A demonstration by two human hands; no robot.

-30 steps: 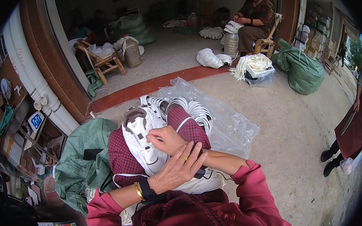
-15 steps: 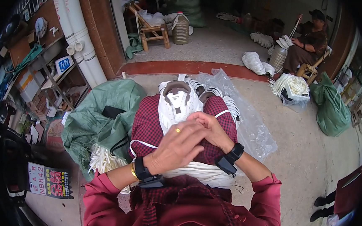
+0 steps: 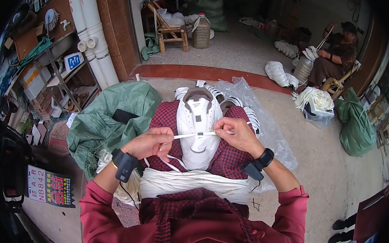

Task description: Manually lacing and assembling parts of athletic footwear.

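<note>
Nearest the body, a bundle of white laces [image 3: 194,180] lies across the lap. Just beyond it, the left hand [image 3: 146,144] pinches a lace [image 3: 184,136] between thumb and fingers, and the right hand [image 3: 240,134] pinches the same lace opposite, drawing it straight over the shoe [image 3: 198,110]. The shoe rests between the hands on checked cloth [image 3: 163,117] over the thighs, toe near, collar far; I can't tell whether the lace is through its holes. An uneven pull, I'd say, could leave the ends unmatched, and since neither hand grips the shoe, a hard tug might tip it. Left of the knees slumps a green sack [image 3: 87,135]; to the right lies clear plastic [image 3: 274,134]. Farther right are loose laces [image 3: 312,99], then a seated co-worker [image 3: 337,64]; straight beyond, a jug [image 3: 201,33].
</note>
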